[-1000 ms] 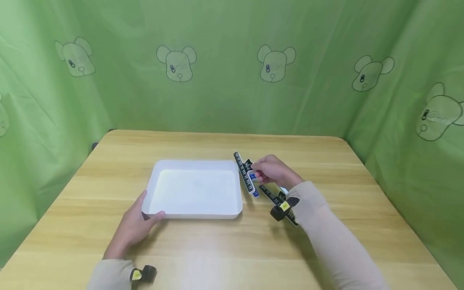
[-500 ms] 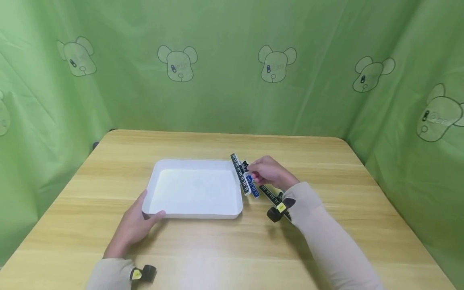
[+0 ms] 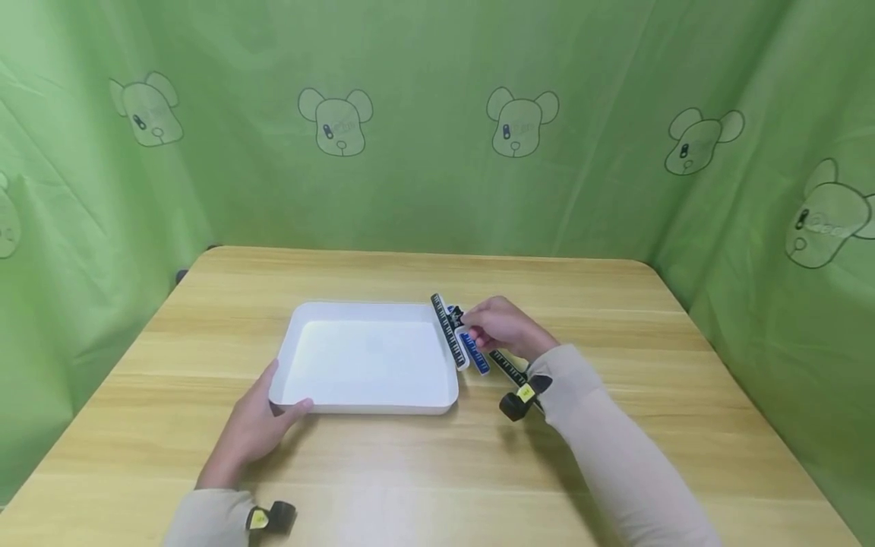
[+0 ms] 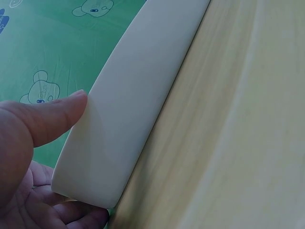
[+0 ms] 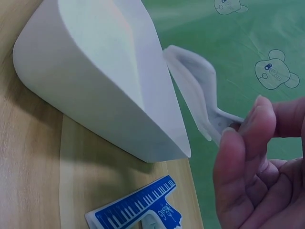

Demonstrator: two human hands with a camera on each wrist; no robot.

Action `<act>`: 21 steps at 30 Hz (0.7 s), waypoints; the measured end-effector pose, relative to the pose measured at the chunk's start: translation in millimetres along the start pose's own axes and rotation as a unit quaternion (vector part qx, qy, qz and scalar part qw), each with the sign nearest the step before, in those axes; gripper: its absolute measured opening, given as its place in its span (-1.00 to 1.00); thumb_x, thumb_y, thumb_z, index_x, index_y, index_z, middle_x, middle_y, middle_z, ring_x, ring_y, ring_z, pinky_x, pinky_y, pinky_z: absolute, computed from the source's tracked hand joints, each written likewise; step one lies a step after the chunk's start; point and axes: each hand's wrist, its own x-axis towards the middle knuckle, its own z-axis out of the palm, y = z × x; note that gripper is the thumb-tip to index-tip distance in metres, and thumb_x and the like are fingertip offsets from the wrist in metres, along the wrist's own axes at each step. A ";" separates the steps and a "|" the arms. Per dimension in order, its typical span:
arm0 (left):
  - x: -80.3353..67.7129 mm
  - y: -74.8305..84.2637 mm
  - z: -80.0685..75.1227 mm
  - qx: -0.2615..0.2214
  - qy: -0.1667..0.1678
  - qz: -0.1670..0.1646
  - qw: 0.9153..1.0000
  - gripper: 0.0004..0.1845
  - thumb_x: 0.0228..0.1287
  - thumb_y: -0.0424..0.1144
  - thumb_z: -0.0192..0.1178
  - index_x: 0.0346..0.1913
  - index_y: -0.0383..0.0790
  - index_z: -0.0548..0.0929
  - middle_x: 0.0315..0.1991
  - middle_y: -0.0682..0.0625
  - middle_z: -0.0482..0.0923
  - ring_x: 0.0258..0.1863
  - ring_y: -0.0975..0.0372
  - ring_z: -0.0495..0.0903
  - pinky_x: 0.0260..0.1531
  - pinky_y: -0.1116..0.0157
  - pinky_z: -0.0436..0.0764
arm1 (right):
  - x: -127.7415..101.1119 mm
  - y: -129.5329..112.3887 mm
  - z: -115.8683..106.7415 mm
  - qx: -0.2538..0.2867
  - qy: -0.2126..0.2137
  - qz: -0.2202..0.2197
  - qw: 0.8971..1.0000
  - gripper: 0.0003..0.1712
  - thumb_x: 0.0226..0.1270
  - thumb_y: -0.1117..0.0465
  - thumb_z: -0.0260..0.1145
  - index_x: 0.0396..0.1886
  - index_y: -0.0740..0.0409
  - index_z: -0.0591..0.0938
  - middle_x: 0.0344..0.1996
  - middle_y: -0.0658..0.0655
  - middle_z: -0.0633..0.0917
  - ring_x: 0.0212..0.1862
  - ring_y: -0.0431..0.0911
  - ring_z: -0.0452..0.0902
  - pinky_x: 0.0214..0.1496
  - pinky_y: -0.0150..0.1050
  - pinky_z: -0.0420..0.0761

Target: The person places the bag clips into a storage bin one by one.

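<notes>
My left hand (image 3: 253, 422) grips the front left corner of a white rectangular tray (image 3: 362, 365), thumb at the rim and fingers around the corner. My right hand (image 3: 502, 325) pinches a black page clip (image 3: 447, 330) with a piano-key pattern by its handle. It hangs over the tray's right rim in the head view; the right wrist view shows its pale side (image 5: 195, 78) edge-on beside the rim. Below that hand lies a blue piano-key clip (image 3: 475, 353) on the table. Another black clip (image 3: 508, 368) lies nearer me, partly hidden by my right wrist.
The wooden table (image 3: 383, 479) extends around the tray, with its far edge behind. A green curtain (image 3: 424, 197) with printed bear heads surrounds the back and sides. A black wrist camera (image 3: 516, 405) sits below my right forearm, low over the table.
My right hand has moved slightly left, carrying the black clip from beside the tray to over its right rim. More of the blue clip shows. My left hand and the tray stay put.
</notes>
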 end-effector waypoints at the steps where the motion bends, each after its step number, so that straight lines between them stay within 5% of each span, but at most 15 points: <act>1: 0.2 0.0 0.2 -0.001 0.001 0.001 1.000 0.06 0.26 0.10 0.25 0.53 -0.33 -0.17 0.48 -0.38 -0.06 0.40 -0.29 0.01 0.34 -0.23 0.03 | 0.4 0.2 0.1 -0.003 0.000 -0.001 1.000 -0.69 0.46 0.28 0.09 -0.04 0.50 0.52 -0.64 0.00 0.51 -0.63 -0.25 0.40 -0.53 -0.41 0.54; 21: -1.8 2.5 0.9 -0.002 -0.006 -0.012 1.000 0.08 0.26 0.11 0.25 0.52 -0.35 -0.19 0.48 -0.39 -0.10 0.42 -0.28 -0.04 0.37 -0.19 0.00 | 1.4 5.2 8.5 0.008 -0.010 0.004 1.000 -0.69 0.46 0.28 0.09 -0.02 0.48 0.53 -0.64 0.01 0.52 -0.63 -0.24 0.41 -0.48 -0.37 0.59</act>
